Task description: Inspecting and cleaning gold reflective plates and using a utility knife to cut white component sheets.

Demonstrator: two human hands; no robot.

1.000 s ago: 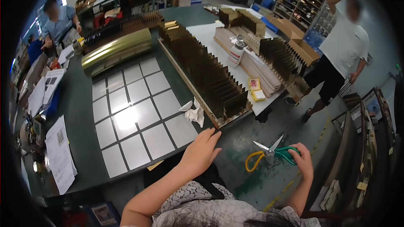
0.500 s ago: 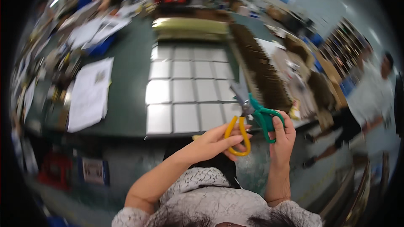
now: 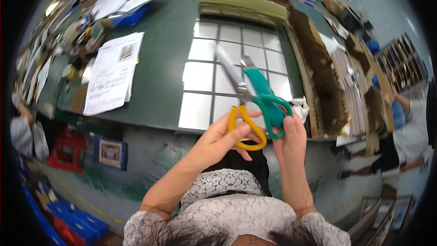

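holding a pair of scissors (image 3: 251, 94) raised above the green bench (image 3: 159, 64) and its grid of grey tiles (image 3: 227, 70), now lifted off the floor, the left hand (image 3: 225, 139) pinches the yellow loop while the right hand (image 3: 287, 136) grips the green loop.

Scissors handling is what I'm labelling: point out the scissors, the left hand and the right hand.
scissors (image 3: 248, 94): head view, on the pivot where the blades cross.
left hand (image 3: 224, 140): head view, on the back of the hand.
right hand (image 3: 291, 139): head view, on the palm below the green loop.
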